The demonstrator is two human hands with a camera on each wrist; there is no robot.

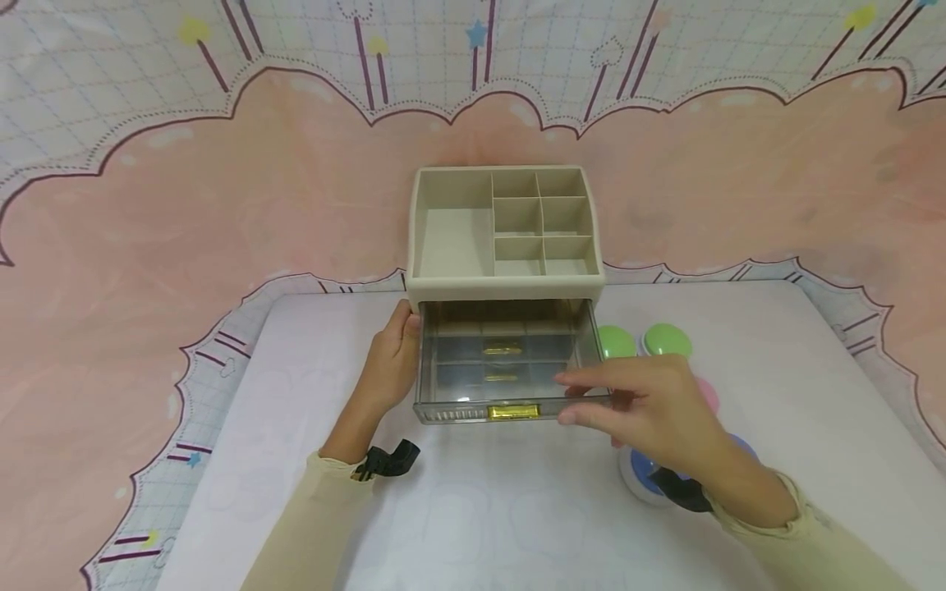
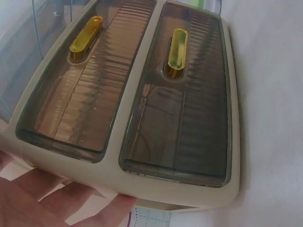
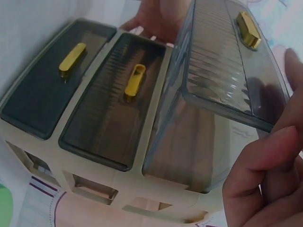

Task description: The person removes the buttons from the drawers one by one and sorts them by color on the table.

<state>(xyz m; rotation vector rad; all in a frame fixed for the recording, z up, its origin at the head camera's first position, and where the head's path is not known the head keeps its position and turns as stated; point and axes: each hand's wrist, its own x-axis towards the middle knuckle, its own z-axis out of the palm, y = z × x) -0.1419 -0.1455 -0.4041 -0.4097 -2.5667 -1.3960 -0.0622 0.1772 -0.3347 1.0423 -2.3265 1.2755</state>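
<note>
A cream desktop organizer (image 1: 505,287) has its top drawer (image 1: 451,408) pulled out toward me. This drawer is smoky and see-through, with a gold handle (image 1: 513,411). My left hand (image 1: 392,361) rests against the organizer's left side; in the left wrist view its fingers (image 2: 71,201) lie along the side wall. At the pulled-out drawer's front right corner, my right hand (image 1: 650,406) grips the front wall, thumb outside and index finger above the rim. The right wrist view shows its curled fingers (image 3: 265,161) by that corner. Two lower drawers (image 3: 102,104) are closed.
To the right of the organizer lie round green-topped objects (image 1: 668,339), a pink one (image 1: 708,395) and a blue-and-white one (image 1: 641,476), partly behind my right hand. A white table (image 1: 473,509) carries everything. A patterned pink cloth (image 1: 296,189) hangs behind it.
</note>
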